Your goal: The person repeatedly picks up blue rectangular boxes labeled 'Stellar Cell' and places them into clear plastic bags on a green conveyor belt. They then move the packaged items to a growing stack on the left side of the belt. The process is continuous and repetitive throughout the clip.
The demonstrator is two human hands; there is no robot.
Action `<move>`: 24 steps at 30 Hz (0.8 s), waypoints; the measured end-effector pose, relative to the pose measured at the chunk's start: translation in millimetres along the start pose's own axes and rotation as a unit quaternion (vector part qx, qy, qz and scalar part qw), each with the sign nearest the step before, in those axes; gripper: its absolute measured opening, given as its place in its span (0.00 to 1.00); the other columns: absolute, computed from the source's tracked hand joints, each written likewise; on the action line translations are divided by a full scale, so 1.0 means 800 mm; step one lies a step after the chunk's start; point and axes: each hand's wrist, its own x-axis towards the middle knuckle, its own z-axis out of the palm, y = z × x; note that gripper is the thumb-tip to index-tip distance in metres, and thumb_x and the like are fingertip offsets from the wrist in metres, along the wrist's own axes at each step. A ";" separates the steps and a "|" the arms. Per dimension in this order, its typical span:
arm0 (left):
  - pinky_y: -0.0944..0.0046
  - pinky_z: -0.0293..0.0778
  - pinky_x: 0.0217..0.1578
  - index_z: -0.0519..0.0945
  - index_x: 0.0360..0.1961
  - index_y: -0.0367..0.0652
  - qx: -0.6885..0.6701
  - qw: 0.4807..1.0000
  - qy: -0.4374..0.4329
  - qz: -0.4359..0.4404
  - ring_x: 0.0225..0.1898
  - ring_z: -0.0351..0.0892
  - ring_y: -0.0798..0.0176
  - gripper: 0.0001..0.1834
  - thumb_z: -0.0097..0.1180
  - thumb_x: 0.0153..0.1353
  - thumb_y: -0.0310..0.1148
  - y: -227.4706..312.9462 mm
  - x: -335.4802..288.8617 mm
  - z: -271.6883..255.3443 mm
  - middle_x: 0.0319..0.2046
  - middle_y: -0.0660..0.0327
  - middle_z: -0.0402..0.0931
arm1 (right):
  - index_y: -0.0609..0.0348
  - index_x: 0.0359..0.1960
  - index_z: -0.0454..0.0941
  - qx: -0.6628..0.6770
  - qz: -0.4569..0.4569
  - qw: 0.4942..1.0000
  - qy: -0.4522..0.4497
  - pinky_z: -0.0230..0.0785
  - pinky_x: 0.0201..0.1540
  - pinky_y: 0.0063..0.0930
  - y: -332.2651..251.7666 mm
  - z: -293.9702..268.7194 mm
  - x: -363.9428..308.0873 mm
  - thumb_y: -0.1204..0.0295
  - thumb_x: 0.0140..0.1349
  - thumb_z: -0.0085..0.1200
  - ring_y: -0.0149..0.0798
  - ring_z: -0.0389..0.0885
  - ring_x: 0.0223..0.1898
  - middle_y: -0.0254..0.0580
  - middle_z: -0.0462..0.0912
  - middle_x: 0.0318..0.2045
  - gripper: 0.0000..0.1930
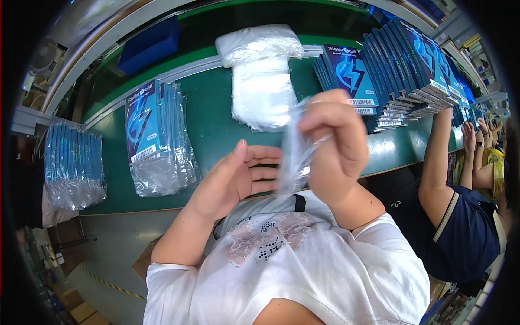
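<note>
My right hand point(338, 143) pinches a clear plastic bag point(292, 157), which hangs upright in front of my chest and is smeared by motion. I cannot make out whether anything is inside it. Close by on its left, my left hand point(233, 176) is held open, thumb up and fingers spread toward the bag. Beyond both hands, a flat stack of clear bags point(260, 95) lies on the green table point(208, 116). A thicker bundle of clear bags point(260, 44) rests at its far end.
At left stand bagged blue boxes point(143, 122) and another bagged row point(74, 160). Unbagged blue boxes point(352, 78) stand at right, beside long stacks point(403, 70). A blue bin point(149, 46) sits beyond the rail. Another person's arm point(436, 157) reaches in at right.
</note>
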 end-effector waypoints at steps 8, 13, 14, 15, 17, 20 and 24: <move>0.59 0.70 0.52 0.61 0.64 0.37 0.205 0.930 0.188 0.239 0.51 0.75 0.55 0.34 0.54 0.56 0.35 0.015 -0.054 -0.024 0.57 0.49 0.67 | 0.65 0.48 0.76 0.173 -0.052 0.949 -0.258 0.71 0.36 0.34 -0.035 0.043 -0.005 0.74 0.54 0.56 0.46 0.78 0.34 0.47 0.78 0.36 0.19; 0.51 0.63 0.58 0.67 0.60 0.38 0.532 0.618 0.352 0.459 0.57 0.69 0.49 0.31 0.54 0.53 0.34 0.084 -0.052 -0.010 0.58 0.46 0.66 | 0.68 0.50 0.75 0.173 0.046 0.961 -0.210 0.72 0.37 0.31 -0.011 0.019 -0.010 0.74 0.52 0.59 0.42 0.79 0.34 0.49 0.79 0.37 0.22; 0.51 0.60 0.60 0.68 0.60 0.41 0.652 0.519 0.363 0.416 0.59 0.67 0.49 0.31 0.55 0.52 0.34 0.094 -0.057 -0.030 0.60 0.49 0.65 | 0.68 0.50 0.75 0.164 0.065 0.963 -0.205 0.72 0.37 0.30 -0.008 0.014 -0.011 0.75 0.52 0.59 0.41 0.79 0.34 0.49 0.79 0.37 0.22; 0.50 0.57 0.62 0.69 0.60 0.43 0.755 0.406 0.368 0.361 0.61 0.64 0.49 0.31 0.56 0.52 0.34 0.098 -0.062 -0.044 0.61 0.51 0.64 | 0.69 0.49 0.75 0.148 0.087 0.962 -0.212 0.72 0.36 0.27 -0.006 0.009 -0.011 0.77 0.52 0.59 0.37 0.79 0.33 0.48 0.80 0.38 0.20; 0.49 0.52 0.64 0.69 0.60 0.46 0.780 0.413 0.390 0.263 0.65 0.58 0.47 0.30 0.56 0.52 0.35 0.092 -0.065 -0.057 0.62 0.54 0.64 | 0.68 0.46 0.77 0.122 0.100 0.965 -0.208 0.71 0.36 0.26 0.001 -0.001 -0.010 0.76 0.52 0.59 0.37 0.79 0.33 0.47 0.80 0.37 0.18; 0.48 0.50 0.65 0.72 0.58 0.48 0.807 0.403 0.382 0.201 0.67 0.54 0.46 0.29 0.58 0.54 0.39 0.098 -0.072 -0.063 0.63 0.57 0.63 | 0.67 0.42 0.79 0.036 0.094 0.977 -0.187 0.70 0.37 0.23 0.017 -0.025 0.003 0.75 0.54 0.58 0.36 0.79 0.34 0.46 0.81 0.35 0.14; 0.47 0.51 0.64 0.74 0.55 0.44 0.835 0.335 0.360 0.247 0.66 0.57 0.44 0.26 0.60 0.55 0.40 0.107 -0.064 -0.037 0.61 0.56 0.67 | 0.66 0.43 0.78 -0.145 0.146 0.978 0.006 0.70 0.40 0.30 0.047 -0.060 0.034 0.69 0.54 0.61 0.40 0.78 0.39 0.45 0.80 0.38 0.17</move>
